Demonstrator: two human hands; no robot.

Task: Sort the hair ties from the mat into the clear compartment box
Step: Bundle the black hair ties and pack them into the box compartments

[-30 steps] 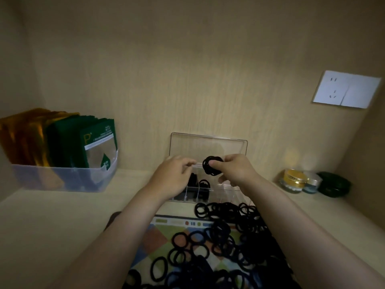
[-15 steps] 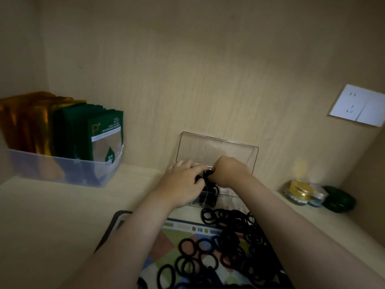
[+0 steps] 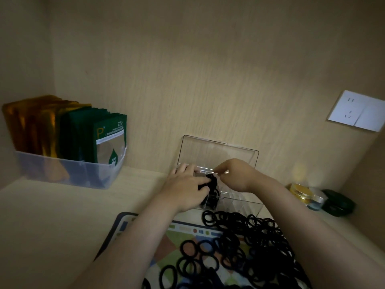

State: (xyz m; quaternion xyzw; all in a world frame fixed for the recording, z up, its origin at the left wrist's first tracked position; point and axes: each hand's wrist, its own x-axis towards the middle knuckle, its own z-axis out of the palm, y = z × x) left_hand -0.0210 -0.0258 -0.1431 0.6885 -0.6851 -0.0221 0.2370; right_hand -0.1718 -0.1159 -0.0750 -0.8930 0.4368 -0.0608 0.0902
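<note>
Wood-panelled alcove, dim. Left grip [image 3: 187,188] grasps a bunch of hair ties [image 3: 211,181] over the clear compartment box [image 3: 239,202]. Right grip [image 3: 233,176] meets the bunch from the right; pinching or not, I cannot tell. Loose hair ties [image 3: 250,236] cover the mat [image 3: 166,243] below both grips, reaching the box's front edge. Bare counter [image 3: 62,215] opens left of the left grip.

Left hand [image 3: 185,191] hides one end of the clear compartment box [image 3: 239,202].
</note>
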